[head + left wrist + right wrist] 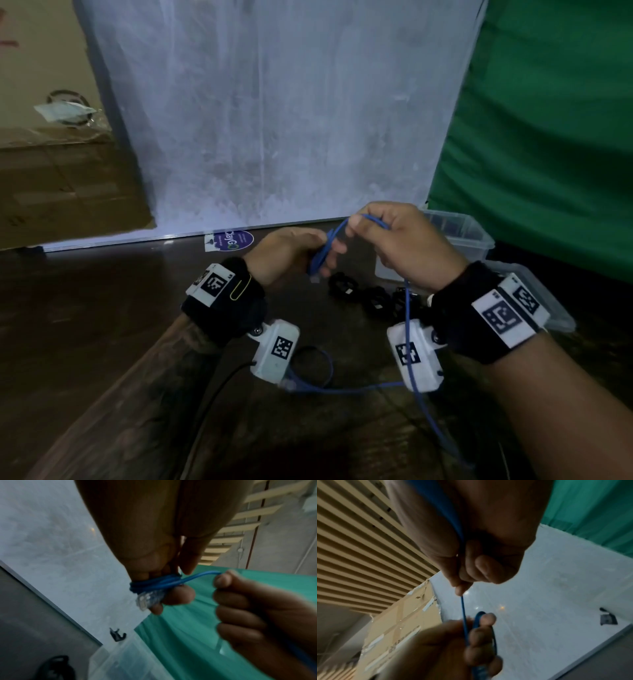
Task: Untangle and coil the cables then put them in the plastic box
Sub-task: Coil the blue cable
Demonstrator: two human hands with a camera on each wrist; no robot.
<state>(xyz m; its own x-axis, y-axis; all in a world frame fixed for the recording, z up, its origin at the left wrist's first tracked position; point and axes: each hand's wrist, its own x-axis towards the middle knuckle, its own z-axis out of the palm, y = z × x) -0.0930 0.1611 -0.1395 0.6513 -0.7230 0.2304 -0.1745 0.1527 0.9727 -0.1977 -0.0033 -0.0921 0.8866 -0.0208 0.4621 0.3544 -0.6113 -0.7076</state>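
A thin blue cable (407,315) runs from both hands down across the dark table. My left hand (301,251) grips a small bundle of its loops (154,584), with the clear plug (149,600) sticking out below the fingers. My right hand (387,236) pinches a strand of the same cable (463,607) just above the bundle and holds it taut. The slack drops past my right wrist and curls into a loop (318,370) on the table. The clear plastic box (459,233) stands behind my right hand. Several coiled black cables (373,298) lie beside it.
A whitish board (274,120) leans upright at the back of the table. Cardboard boxes (61,178) stand at the back left, green cloth (548,137) hangs at the right. A clear lid (544,298) lies beyond my right wrist. A black lead (212,401) trails off the near edge.
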